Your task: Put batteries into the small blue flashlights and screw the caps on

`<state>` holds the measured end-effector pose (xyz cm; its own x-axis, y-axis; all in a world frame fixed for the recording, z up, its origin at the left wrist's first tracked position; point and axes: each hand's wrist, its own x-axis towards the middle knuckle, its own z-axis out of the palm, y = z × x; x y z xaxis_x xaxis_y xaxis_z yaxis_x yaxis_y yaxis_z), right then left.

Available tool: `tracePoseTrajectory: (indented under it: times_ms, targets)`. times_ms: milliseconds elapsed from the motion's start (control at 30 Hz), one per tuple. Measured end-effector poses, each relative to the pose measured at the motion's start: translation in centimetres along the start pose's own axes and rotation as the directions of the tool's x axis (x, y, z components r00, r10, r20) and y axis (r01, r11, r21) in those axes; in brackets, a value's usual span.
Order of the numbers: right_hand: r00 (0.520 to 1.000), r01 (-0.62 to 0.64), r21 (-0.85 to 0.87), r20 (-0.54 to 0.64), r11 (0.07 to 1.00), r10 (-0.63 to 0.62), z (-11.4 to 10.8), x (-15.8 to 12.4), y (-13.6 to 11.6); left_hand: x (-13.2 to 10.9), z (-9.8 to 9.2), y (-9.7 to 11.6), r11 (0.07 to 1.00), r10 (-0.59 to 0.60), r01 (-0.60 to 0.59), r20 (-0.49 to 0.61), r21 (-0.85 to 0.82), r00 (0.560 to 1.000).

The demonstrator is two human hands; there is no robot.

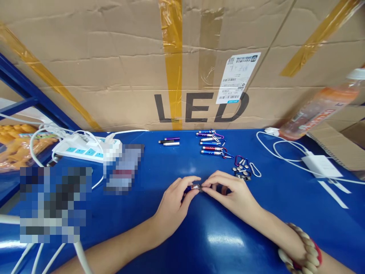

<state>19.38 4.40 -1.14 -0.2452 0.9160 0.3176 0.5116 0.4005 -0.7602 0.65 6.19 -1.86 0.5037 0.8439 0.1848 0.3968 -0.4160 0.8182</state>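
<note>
My left hand (173, 205) is closed on a small blue flashlight (195, 187) with a silvery end, above the blue table (211, 239). At that end, the fingertips of my right hand (234, 190) pinch a tiny part that I cannot make out. Behind my hands several flashlights (211, 148) with carabiners lie in a column. To their left are several loose tubes (172, 144), purple, black and silver. Button cells (244, 173), small metal parts and loose carabiners (255, 169) lie just behind my right hand.
A large cardboard box (128, 76) stands along the back. On the left are a white power strip (85, 149), a blurred phone (125, 167), cables and a bag of orange items (23, 146). On the right are a tilted bottle (316, 110) and a white charger (322, 165) with cables.
</note>
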Motion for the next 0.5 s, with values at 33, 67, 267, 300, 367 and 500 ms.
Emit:
tracePoseTrajectory:
  times_ms: [33, 67, 267, 300, 367, 500]
  targets:
    - [1.000, -0.006, -0.019, -0.015, 1.000, 0.006, -0.1, 0.0, -0.1, 0.0, 0.0, 0.0, 1.000, -0.002, 0.002, -0.015, 0.031, 1.000]
    - [0.999, -0.011, -0.035, -0.032, 0.999, 0.010, -0.2, 0.0, -0.1, 0.1, -0.1, 0.0, 0.998, 0.003, -0.001, -0.020, 0.064, 1.000]
    - [0.997, 0.026, -0.088, -0.070, 0.996, -0.032, -0.4, -0.1, -0.5, 1.4, -1.7, -0.8, 0.976, 0.047, -0.031, -0.070, 0.217, 0.996]
    - [0.997, 0.026, -0.094, -0.065, 0.995, -0.032, -0.4, -0.1, -0.4, 1.6, -2.1, -1.0, 0.971, 0.027, -0.009, -0.069, 0.240, 0.997]
    - [0.998, 0.028, -0.098, -0.046, 0.995, -0.033, -0.2, -0.2, -0.2, 1.9, -2.5, -1.3, 0.960, -0.012, 0.029, -0.061, 0.278, 0.998]
    - [1.000, 0.025, -0.129, 0.001, 0.991, -0.026, 0.1, -0.1, 0.3, 1.9, -2.4, -1.7, 0.960, -0.031, 0.041, -0.040, 0.277, 0.999]
